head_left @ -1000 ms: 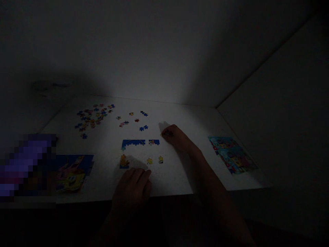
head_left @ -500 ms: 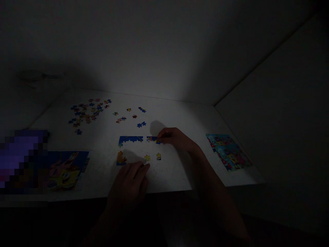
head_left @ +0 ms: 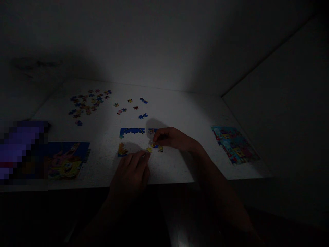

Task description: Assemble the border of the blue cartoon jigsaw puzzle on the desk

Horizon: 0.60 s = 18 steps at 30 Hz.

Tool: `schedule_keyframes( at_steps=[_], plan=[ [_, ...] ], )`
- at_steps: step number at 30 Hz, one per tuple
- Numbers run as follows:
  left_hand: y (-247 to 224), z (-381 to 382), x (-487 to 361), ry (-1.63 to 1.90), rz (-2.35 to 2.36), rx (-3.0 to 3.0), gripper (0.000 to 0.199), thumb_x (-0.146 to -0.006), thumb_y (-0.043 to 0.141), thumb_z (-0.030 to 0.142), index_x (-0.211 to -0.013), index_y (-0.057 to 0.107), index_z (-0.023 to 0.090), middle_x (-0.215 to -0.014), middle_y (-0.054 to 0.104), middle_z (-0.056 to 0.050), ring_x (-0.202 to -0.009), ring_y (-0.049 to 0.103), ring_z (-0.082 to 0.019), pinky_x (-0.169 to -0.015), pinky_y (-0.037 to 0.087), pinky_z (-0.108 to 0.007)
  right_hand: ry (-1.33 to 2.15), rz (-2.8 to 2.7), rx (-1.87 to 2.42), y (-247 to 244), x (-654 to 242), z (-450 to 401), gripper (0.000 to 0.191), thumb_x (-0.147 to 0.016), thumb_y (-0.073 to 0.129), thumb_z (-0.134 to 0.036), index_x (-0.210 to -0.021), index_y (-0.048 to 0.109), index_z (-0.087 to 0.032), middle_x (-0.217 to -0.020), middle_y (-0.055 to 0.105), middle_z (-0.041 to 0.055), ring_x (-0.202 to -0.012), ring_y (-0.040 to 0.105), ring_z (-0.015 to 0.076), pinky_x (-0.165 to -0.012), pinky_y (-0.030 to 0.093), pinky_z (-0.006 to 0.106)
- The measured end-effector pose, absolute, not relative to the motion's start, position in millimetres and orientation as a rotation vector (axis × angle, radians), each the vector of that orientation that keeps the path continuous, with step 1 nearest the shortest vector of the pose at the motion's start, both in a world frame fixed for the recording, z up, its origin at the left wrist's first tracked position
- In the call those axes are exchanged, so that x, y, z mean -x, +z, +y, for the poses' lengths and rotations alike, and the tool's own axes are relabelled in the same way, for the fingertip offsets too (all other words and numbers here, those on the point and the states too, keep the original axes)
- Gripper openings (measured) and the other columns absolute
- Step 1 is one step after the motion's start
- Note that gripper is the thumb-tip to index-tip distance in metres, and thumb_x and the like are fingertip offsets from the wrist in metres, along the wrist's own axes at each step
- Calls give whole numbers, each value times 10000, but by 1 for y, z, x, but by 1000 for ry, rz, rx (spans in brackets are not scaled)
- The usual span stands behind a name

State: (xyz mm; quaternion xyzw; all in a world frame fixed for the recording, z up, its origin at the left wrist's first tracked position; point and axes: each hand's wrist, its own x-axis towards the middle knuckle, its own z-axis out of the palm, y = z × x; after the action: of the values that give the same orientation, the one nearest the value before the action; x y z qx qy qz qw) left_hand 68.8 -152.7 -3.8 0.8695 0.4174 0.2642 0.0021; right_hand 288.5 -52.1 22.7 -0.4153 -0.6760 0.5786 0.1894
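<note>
My right hand (head_left: 166, 138) pinches a small blue-and-yellow puzzle piece (head_left: 155, 145) just above the table. Right beneath it lie a yellow puzzle piece (head_left: 149, 150) and a yellow-and-dark one (head_left: 160, 149). A short joined strip (head_left: 151, 131) is partly covered by that hand. Left of it runs a blue border strip (head_left: 132, 130) with a corner, and below that sits an orange-and-blue corner section (head_left: 121, 150). My left hand (head_left: 133, 168) rests on the table with loosely bent fingers, its fingertips close to the yellow piece; it appears to hold nothing.
A heap of loose puzzle pieces (head_left: 88, 104) lies at the back left, with several scattered pieces (head_left: 135, 107) beside it. A cartoon picture (head_left: 68, 161) and a blurred-out purple object (head_left: 20, 147) are at the left. Another colourful picture (head_left: 233, 144) lies at the right.
My right hand has moved left and toward me from the upper strip, carrying the puzzle piece toward the yellow pieces. The left hand stays in about the same place; the view has tilted slightly.
</note>
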Motion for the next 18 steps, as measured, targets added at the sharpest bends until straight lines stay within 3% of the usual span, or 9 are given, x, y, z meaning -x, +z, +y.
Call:
schedule_keyframes(
  at_steps=[12, 18],
  plan=[
    [-3, -153, -69, 707, 1336, -2752, 356, -970, 394, 185, -1234, 613, 90, -1193, 659, -135, -975, 566, -271, -810, 498, -436, 1467, -1995, 1167, 22, -287, -54, 76, -834, 608, -230, -877, 647, -180, -837, 658, 7, -774, 587, 137, -720, 470, 278],
    [-3, -153, -69, 736, 1339, -2736, 359, -975, 403, 194, -1267, 592, 105, -1199, 651, -137, -1002, 567, -270, -870, 493, -453, 1452, -2027, 1141, 23, -290, -49, 81, -831, 608, -236, -873, 646, -179, -853, 653, 13, -796, 581, 147, -761, 463, 297]
  ],
)
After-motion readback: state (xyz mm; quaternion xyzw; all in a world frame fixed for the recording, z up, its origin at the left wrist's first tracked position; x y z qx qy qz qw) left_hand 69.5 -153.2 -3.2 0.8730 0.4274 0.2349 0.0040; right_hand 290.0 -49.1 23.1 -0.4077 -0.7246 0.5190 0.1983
